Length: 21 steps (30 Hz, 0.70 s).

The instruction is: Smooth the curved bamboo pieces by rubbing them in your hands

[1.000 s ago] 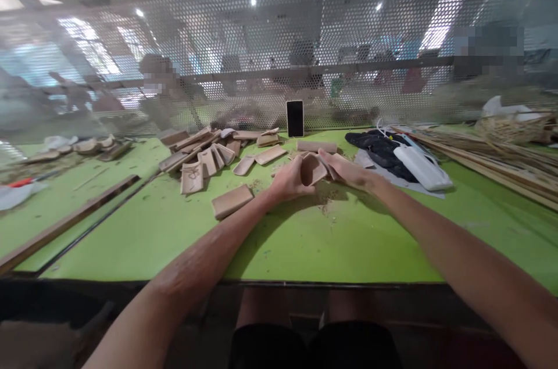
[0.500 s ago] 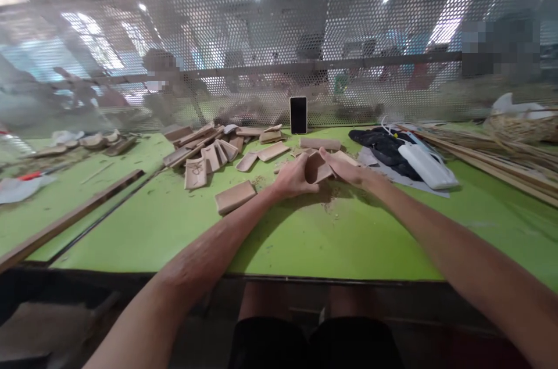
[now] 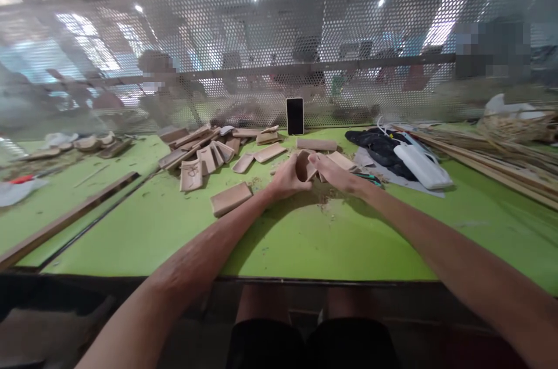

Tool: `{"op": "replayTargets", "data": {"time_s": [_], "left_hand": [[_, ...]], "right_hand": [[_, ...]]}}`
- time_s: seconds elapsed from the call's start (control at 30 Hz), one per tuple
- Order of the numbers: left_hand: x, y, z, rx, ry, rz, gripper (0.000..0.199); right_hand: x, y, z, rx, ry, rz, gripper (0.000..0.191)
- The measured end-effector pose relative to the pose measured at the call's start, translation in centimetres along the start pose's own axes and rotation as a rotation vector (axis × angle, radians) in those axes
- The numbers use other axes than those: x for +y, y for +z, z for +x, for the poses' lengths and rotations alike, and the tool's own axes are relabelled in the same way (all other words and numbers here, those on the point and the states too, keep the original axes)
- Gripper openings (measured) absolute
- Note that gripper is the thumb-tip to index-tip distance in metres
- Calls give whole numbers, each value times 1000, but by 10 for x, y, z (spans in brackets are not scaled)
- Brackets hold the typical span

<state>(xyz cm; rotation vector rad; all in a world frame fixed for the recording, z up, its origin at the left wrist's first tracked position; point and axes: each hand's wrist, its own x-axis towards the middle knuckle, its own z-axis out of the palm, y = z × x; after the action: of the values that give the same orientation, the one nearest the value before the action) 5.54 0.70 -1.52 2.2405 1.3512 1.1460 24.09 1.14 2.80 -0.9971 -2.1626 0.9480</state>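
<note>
Between both hands, just above the green table, is a curved piece of bamboo (image 3: 303, 168), its hollow side partly showing. My left hand (image 3: 286, 178) wraps its left side, thumb toward me. My right hand (image 3: 335, 172) closes on its right side, hiding much of that end. Close beyond the hands lie another bamboo piece (image 3: 316, 144) and a paler one (image 3: 342, 161). A teal-handled tool (image 3: 369, 178) lies by my right wrist. Left of my left forearm rests a single bamboo piece (image 3: 231, 199).
A pile of bamboo pieces (image 3: 192, 145) spreads at the back left. A phone (image 3: 295, 116) stands against the mesh screen (image 3: 244, 78). Black gloves (image 3: 378, 151), a white power strip (image 3: 422, 167) and long strips (image 3: 492, 162) lie right. A wooden bar (image 3: 70, 218) lies left.
The bamboo piece has turned in my hands, and my right hand now covers more of it. The teal-handled tool has come into sight beside my right wrist. The view has shifted slightly.
</note>
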Motion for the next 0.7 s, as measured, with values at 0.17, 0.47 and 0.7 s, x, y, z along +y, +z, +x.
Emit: {"op": "replayTargets", "data": {"time_s": [0.17, 0.47, 0.7], "left_hand": [[0, 2, -1, -68, 122, -47, 81], [-6, 2, 1, -38, 83, 20, 62], [-3, 1, 1, 3, 34, -1, 55]], "right_hand": [[-3, -2, 2, -17, 14, 107, 58], [-9, 3, -3, -30, 57, 184, 59], [-6, 6, -1, 15, 157, 190, 57]]}}
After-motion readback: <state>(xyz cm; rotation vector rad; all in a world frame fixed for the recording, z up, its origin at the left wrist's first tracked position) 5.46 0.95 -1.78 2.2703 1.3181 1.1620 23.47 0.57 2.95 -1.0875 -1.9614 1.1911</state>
